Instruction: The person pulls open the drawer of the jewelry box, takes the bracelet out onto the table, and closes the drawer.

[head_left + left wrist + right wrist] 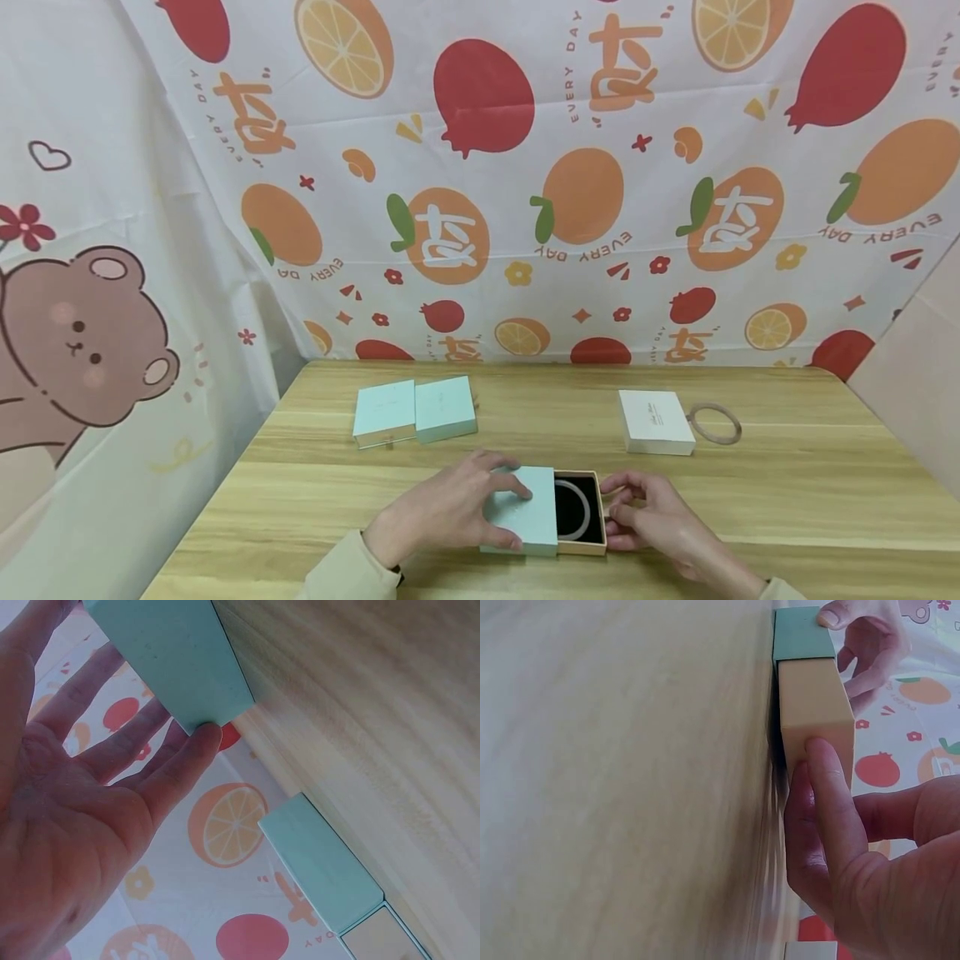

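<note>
A mint-green jewelry box (pixel 536 500) sits near the front of the table, its inner drawer (pixel 602 533) partly out to the right. On the drawer's black lining lies a pale grey bangle (pixel 583 508), its left part hidden under the cover. My left hand (pixel 457 508) grips the cover with the thumb at the near edge and spread fingers across the top and far side. At the drawer's right end, my right hand (pixel 656 517) holds on with bent fingertips; in the right wrist view the thumb and a finger (pixel 829 787) meet close together against the tan end face.
Two more mint-green boxes (pixel 386 408) lie side by side at the back left. Toward the back right stands a white box (pixel 656 421) with printed lettering, and a grey bangle (pixel 737 429) beside it. A fruit-patterned curtain (pixel 525 275) hangs behind the wooden table (pixel 285 517).
</note>
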Demonstrator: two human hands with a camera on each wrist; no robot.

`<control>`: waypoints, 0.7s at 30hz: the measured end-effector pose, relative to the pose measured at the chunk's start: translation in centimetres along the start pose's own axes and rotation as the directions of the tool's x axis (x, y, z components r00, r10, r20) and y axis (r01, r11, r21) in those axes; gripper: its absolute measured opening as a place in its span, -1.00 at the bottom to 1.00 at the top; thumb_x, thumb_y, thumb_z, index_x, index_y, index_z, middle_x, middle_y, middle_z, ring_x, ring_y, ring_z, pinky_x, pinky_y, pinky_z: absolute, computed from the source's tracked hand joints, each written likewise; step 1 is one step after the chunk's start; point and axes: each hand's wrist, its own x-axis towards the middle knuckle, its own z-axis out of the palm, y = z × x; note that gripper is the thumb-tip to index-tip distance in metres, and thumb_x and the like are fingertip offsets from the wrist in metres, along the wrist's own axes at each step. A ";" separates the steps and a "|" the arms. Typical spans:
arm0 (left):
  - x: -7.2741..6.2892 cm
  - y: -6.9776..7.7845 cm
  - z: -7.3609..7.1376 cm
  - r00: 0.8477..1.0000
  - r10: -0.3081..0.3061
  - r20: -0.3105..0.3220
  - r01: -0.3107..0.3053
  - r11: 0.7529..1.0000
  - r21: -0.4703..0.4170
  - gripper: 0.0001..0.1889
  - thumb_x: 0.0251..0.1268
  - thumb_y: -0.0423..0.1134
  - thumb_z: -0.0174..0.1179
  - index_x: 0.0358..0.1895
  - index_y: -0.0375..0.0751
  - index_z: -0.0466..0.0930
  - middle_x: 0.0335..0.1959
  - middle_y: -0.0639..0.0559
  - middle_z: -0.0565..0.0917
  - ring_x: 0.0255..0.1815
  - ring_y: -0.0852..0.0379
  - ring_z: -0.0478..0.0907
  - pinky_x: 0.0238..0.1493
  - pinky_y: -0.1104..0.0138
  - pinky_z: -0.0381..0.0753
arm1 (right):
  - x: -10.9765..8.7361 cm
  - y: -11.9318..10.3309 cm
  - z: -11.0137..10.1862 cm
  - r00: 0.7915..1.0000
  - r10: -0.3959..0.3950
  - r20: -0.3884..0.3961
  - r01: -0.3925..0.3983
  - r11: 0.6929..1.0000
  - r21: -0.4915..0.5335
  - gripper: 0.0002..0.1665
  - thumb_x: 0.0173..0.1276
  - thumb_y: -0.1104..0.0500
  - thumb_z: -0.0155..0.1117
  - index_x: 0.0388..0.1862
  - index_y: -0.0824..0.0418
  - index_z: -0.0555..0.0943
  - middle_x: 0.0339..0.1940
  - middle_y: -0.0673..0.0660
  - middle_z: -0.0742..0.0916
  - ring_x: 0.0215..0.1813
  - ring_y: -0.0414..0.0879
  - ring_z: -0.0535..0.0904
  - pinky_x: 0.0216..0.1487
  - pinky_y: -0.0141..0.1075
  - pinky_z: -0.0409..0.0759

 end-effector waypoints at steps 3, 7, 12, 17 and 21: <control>0.0 0.0 0.0 1.000 0.001 0.000 -0.001 1.000 -0.002 -0.52 0.12 0.25 0.46 0.11 0.26 0.72 0.38 0.06 0.54 0.42 -0.04 0.45 0.32 0.06 0.58 | 0.0 0.1 -0.1 1.000 -0.001 0.002 0.001 1.000 0.000 -0.58 0.35 0.50 0.12 0.19 0.53 0.42 -0.22 0.19 0.59 -0.26 -0.02 0.68 -0.18 -0.19 0.79; 0.0 0.0 0.0 1.000 0.000 -0.001 0.000 1.000 0.002 -0.51 0.11 0.25 0.45 0.11 0.26 0.72 0.38 0.06 0.54 0.41 -0.04 0.45 0.32 0.05 0.58 | 0.1 0.1 -0.2 1.000 0.000 -0.001 0.000 1.000 -0.002 -0.58 0.35 0.51 0.10 0.19 0.53 0.42 -0.22 0.20 0.59 -0.26 -0.02 0.67 -0.18 -0.19 0.79; 0.0 0.0 -0.1 1.000 0.000 -0.002 0.000 1.000 0.007 -0.51 0.11 0.25 0.45 0.12 0.25 0.71 0.39 0.04 0.54 0.42 -0.05 0.45 0.33 0.04 0.57 | 0.0 -0.1 -0.4 1.000 0.003 0.004 -0.003 1.000 -0.006 -0.59 0.37 0.50 0.09 0.19 0.53 0.41 -0.23 0.19 0.58 -0.25 -0.03 0.67 -0.18 -0.20 0.79; 0.0 0.0 -0.1 1.000 0.004 -0.002 -0.004 1.000 0.007 -0.51 0.11 0.24 0.46 0.12 0.25 0.72 0.38 0.04 0.54 0.42 -0.05 0.45 0.34 0.04 0.56 | -0.2 -0.1 -0.7 1.000 0.004 0.005 -0.004 1.000 -0.011 -0.59 0.36 0.50 0.09 0.19 0.53 0.41 -0.22 0.19 0.58 -0.25 -0.02 0.67 -0.18 -0.20 0.79; 0.0 0.0 0.0 1.000 0.009 -0.004 -0.009 1.000 0.005 -0.51 0.11 0.24 0.46 0.12 0.25 0.72 0.38 0.04 0.54 0.42 -0.05 0.45 0.34 0.03 0.56 | -0.3 -0.1 -0.9 1.000 0.009 0.008 -0.009 1.000 -0.011 -0.59 0.38 0.49 0.09 0.20 0.53 0.41 -0.22 0.18 0.58 -0.25 -0.02 0.67 -0.18 -0.21 0.79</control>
